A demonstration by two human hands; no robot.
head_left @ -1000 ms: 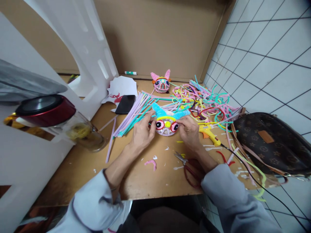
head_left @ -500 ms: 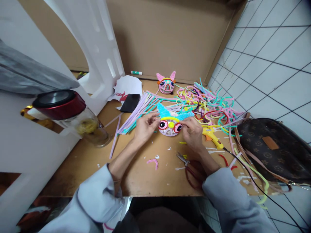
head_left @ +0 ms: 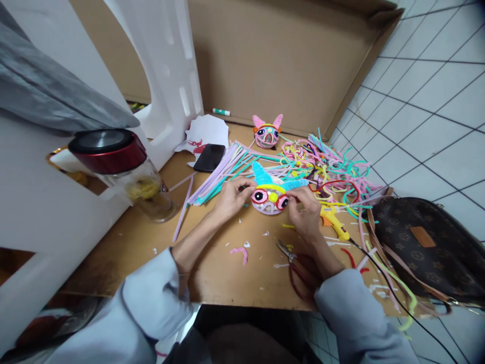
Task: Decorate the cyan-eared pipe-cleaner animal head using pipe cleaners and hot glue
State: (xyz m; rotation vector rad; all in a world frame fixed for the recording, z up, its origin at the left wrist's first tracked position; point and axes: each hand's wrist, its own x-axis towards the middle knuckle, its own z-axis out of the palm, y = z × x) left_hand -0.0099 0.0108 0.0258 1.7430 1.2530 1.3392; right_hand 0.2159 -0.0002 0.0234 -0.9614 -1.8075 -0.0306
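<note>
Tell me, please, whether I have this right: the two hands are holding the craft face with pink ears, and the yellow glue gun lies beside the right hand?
Not quite: the ears of the craft face held by the left hand and right hand are blue, not pink, as the head view shows. The yellow glue gun does lie beside the right hand.
</note>
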